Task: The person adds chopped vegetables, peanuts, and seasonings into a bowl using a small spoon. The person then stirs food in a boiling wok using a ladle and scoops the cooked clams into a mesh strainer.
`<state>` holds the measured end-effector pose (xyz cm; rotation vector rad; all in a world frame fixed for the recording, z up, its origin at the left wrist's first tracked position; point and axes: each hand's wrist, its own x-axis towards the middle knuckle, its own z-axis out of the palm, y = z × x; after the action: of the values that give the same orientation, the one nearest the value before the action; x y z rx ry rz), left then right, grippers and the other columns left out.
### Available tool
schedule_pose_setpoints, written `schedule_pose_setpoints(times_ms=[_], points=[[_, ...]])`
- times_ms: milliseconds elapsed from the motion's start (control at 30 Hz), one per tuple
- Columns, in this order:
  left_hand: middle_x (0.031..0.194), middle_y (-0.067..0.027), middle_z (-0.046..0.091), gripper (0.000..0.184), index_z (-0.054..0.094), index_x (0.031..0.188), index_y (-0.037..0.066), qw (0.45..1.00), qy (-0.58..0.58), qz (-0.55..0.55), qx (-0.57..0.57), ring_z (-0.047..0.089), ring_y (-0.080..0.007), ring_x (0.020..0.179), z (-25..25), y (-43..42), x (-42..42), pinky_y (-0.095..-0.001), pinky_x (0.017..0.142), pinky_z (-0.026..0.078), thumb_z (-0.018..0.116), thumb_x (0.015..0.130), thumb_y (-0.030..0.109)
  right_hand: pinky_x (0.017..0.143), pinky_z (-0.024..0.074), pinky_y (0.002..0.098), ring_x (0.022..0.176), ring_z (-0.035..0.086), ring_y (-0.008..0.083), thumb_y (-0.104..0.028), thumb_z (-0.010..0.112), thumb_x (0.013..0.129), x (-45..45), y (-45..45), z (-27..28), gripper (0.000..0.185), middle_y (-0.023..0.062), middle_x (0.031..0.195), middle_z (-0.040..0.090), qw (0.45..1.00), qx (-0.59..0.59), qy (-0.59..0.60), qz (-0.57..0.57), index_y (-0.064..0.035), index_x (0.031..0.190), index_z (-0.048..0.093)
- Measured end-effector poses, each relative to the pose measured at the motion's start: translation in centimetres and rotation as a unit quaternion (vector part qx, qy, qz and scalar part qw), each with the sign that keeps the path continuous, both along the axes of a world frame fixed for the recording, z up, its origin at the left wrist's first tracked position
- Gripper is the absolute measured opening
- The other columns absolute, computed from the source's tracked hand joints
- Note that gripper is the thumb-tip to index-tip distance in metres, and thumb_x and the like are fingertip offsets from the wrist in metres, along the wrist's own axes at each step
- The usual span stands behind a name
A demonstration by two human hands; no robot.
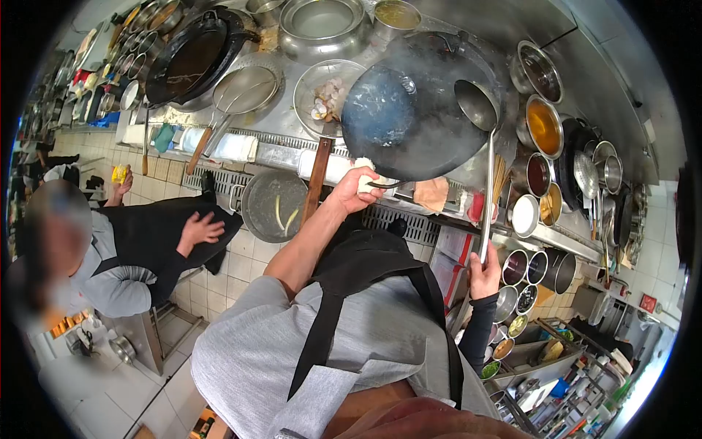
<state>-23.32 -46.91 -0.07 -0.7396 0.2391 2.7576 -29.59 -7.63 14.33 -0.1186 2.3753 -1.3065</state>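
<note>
My left hand (356, 192) is closed around a white cloth (366, 175) at the handle of a large dark wok (417, 110). Steam rises from the wok, and its inside looks dark and wet with no food visible. My right hand (482, 272) grips the long metal handle of a ladle (477, 104), whose bowl is over the wok's right side. Left of the wok, a round strainer (344, 73) with a wooden handle holds pale pieces of food. A folded tan cloth (431, 194) lies at the counter edge between my hands.
A co-worker (131, 256) in a black apron stands at the left, holding something yellow. Another wok (194, 62) and a mesh strainer (246, 89) are at the upper left. A pot (275, 205) sits below the counter edge. Bowls of sauces (543, 126) line the right.
</note>
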Motion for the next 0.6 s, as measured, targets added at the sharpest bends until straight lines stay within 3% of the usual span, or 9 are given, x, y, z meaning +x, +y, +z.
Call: schedule_pose_setpoints(times_ms=[67,167,200,300,333,433,467,600], points=[[0.091,-0.0148,0.057,0.03,0.056,0.107,-0.01,1.0,0.004,0.001,0.017,0.048,-0.011,0.062,0.0,-0.7,0.2,-0.017,0.039,0.034,0.062,0.09,0.015,0.059,0.049,0.0279,0.067,0.058,0.0102,-0.008,0.066,0.101,-0.8,-0.8,1.0,0.052,0.0025,0.086,0.063,1.0,0.016,0.004,0.012,0.0008,0.15,0.051],[0.092,-0.0159,0.057,0.034,0.055,0.112,-0.01,1.0,-0.004,0.005,0.029,0.048,-0.0108,0.062,0.0,-1.5,0.5,-0.0167,0.039,0.034,0.062,0.09,0.015,0.082,0.0543,0.0316,0.091,0.067,0.0196,-0.013,0.066,0.102,-2.2,-2.3,2.9,0.054,0.0115,0.111,0.07,0.989,0.078,0.083,0.091,0.0024,0.151,0.05],[0.092,-0.0163,0.057,0.035,0.054,0.113,-0.01,0.999,-0.009,0.007,0.031,0.048,-0.0108,0.063,0.0,-1.8,0.5,-0.0166,0.039,0.034,0.061,0.09,0.016,0.097,0.0512,0.0349,0.108,0.066,0.0252,-0.013,0.067,0.101,-2.2,-3.7,4.6,0.054,0.0184,0.126,0.069,0.99,0.095,0.065,0.081,0.0042,0.15,0.051],[0.092,-0.0172,0.056,0.036,0.053,0.115,-0.01,0.998,0.024,0.008,0.063,0.048,-0.0107,0.064,-0.1,-2.6,0.5,-0.0166,0.039,0.034,0.061,0.091,0.016,0.068,0.0532,0.0374,0.07,0.063,0.0228,-0.016,0.068,0.1,-3.6,-4.3,4.3,0.051,0.0143,0.085,0.067,0.954,0.106,0.233,0.159,0.0025,0.145,0.055],[0.093,-0.0173,0.056,0.036,0.053,0.115,-0.01,0.996,0.032,0.008,0.078,0.048,-0.0108,0.065,-0.5,-2.8,0.4,-0.0167,0.038,0.034,0.061,0.092,0.017,0.07,0.0538,0.0396,0.071,0.064,0.0287,-0.018,0.067,0.1,-3.9,-4.3,5.0,0.051,0.0187,0.087,0.068,0.96,0.125,0.193,0.16,0.0029,0.144,0.054],[0.093,-0.0176,0.056,0.036,0.053,0.115,-0.01,0.993,0.059,0.003,0.1,0.047,-0.0108,0.066,-0.9,-3.4,0.0,-0.0168,0.038,0.034,0.059,0.093,0.017,0.071,0.0543,0.04,0.073,0.067,0.0315,-0.017,0.066,0.101,-4.5,-5.8,7.5,0.049,0.0198,0.089,0.069,0.943,0.148,0.229,0.192,0.0023,0.145,0.054],[0.093,-0.0177,0.056,0.036,0.053,0.115,-0.01,0.993,0.068,-0.001,0.093,0.047,-0.0108,0.066,-0.4,-3.5,-0.1,-0.0168,0.038,0.034,0.059,0.094,0.018,0.083,0.0559,0.0395,0.091,0.072,0.0325,-0.014,0.065,0.1,-4.8,-6.1,8.4,0.051,0.0228,0.108,0.073,0.947,0.171,0.195,0.187,0.0039,0.146,0.053],[0.09,-0.0186,0.055,0.037,0.054,0.114,-0.012,0.979,0.157,-0.064,0.111,0.047,-0.0113,0.062,-1.3,-3.3,-1.5,-0.0169,0.036,0.035,0.054,0.096,0.021,0.081,0.0561,0.041,0.089,0.074,0.0353,-0.012,0.063,0.101,-5.2,-6.8,11.3,0.05,0.0257,0.105,0.073,0.936,0.183,0.221,0.204,0.0017,0.148,0.053]])
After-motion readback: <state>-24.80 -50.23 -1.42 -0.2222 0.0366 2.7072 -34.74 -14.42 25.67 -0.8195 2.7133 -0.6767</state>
